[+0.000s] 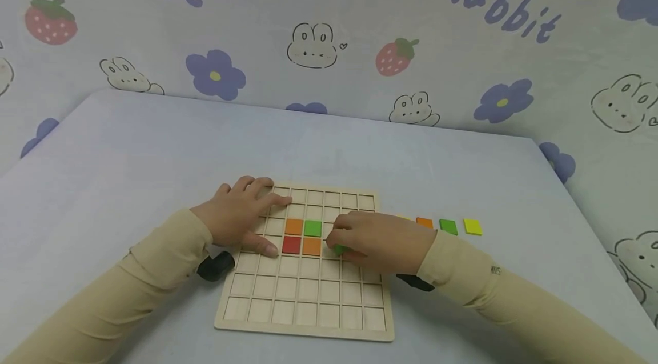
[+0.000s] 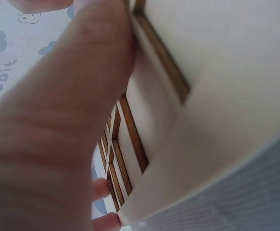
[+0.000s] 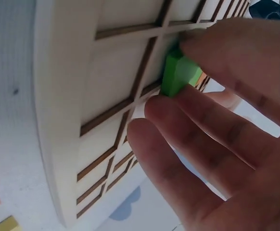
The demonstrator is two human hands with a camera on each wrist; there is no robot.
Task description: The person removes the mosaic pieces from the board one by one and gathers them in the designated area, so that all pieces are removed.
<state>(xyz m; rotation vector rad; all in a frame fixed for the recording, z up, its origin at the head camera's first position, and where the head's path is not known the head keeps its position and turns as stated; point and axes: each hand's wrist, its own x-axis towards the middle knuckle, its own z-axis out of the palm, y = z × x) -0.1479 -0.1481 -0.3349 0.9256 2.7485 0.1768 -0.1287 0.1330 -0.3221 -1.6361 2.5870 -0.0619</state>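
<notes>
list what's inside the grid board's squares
Visible in the grid board: two orange tiles, one green tile, one red tile. The left hand and right hand cover some squares, whose contents can't be seen.

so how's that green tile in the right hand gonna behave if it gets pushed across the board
The green tile looks stiff, since its edges are straight in the pinch of the right hand. With flat sides, it would likely slide rather than roll. It may snag, though, because the board has a raised grid.
</notes>
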